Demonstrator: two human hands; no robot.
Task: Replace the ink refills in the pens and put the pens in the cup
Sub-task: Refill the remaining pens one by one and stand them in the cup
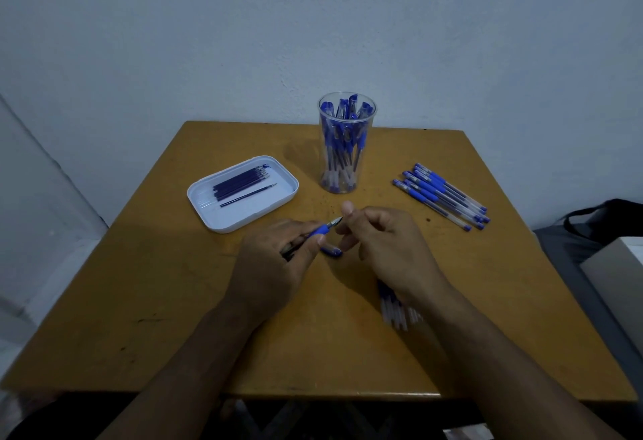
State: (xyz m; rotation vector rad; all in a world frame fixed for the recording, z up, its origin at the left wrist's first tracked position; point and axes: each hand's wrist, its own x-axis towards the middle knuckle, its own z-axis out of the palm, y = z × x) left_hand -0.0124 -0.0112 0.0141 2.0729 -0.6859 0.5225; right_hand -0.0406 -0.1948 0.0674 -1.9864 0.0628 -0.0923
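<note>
My left hand (278, 258) is closed around a blue-gripped pen (322, 230) whose metal tip points up and right. My right hand (379, 234) pinches at that tip with thumb and forefinger. A blue pen cap (332, 251) lies on the table between my hands. The clear cup (347, 143) stands at the back centre, holding several blue pens. A white tray (222, 220) to its left holds several dark ink refills (240, 180). Several capped pens (442, 196) lie in a row on the right. Under my right wrist lie several used refills (395, 307), partly hidden.
The brown wooden table (174, 317) ends at a front edge near my body. A pale wall stands close behind the cup. At the far right are a dark bag (605, 216) and a light box (619, 276), off the table.
</note>
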